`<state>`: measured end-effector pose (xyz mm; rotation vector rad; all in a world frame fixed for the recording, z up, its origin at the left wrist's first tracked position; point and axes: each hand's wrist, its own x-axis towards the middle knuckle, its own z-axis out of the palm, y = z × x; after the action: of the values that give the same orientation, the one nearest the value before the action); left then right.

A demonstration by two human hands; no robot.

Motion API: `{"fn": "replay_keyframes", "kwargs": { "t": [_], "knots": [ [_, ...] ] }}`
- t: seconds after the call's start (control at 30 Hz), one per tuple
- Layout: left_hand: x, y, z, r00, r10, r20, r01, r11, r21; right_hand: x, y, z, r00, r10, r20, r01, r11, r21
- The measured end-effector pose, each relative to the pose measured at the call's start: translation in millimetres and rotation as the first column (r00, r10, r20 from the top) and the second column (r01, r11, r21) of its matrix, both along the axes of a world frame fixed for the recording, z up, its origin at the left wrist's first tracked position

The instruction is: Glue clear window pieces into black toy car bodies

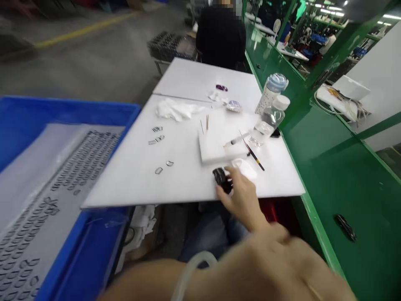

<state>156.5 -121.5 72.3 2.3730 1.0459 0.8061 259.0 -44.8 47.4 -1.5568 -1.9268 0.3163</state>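
Your right hand (242, 198) pinches the small black piece (222, 180), light-looking and best held by its edges; your blurred left hand (275, 255) could be open or closed, you cannot tell.

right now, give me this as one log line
right hand: on black object | left hand: blurred, grip unclear | nearby: syringe, small brush, white block

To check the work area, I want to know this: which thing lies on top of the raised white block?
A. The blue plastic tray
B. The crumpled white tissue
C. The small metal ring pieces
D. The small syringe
D. The small syringe lies on top of the white block, with its orange tip pointing left.
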Motion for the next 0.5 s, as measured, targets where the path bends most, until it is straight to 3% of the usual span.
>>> {"fn": "replay_keyframes", "kwargs": {
  "t": [0.1,0.17,0.2,0.3,0.37,0.43,0.5],
  "knots": [
    [-26.0,49.0,-18.0,0.992,0.126,0.016,-0.127,0.985,0.118,0.0,23.2,-9.3,0.988,-0.069,-0.138,0.062,0.996,-0.059],
    [-39.2,71.0,-36.1,0.926,0.369,0.076,-0.376,0.92,0.115,11.3,47.7,-4.6,0.941,-0.114,-0.32,0.106,0.993,-0.043],
    [-43.3,77.6,-45.8,0.908,0.415,0.057,-0.418,0.903,0.098,16.2,59.9,0.5,0.916,-0.091,-0.391,0.083,0.996,-0.037],
    [-46.6,83.2,-68.5,0.895,0.445,0.008,-0.445,0.893,0.067,23.3,86.2,19.7,0.898,0.06,-0.436,-0.11,0.99,-0.092],
    [-44.6,82.0,-74.3,0.892,0.452,0.015,-0.452,0.89,0.058,25.2,90.5,29.3,0.881,0.125,-0.456,-0.206,0.97,-0.132],
    [-42.1,82.0,-73.6,0.884,0.466,0.04,-0.467,0.882,0.061,27.3,84.8,31.0,0.808,0.174,-0.563,-0.282,0.953,-0.111],
    [-40.2,84.2,-69.9,0.88,0.471,0.061,-0.474,0.877,0.073,28.1,74.2,23.1,0.684,0.207,-0.699,-0.312,0.95,-0.024]
  ]
}}
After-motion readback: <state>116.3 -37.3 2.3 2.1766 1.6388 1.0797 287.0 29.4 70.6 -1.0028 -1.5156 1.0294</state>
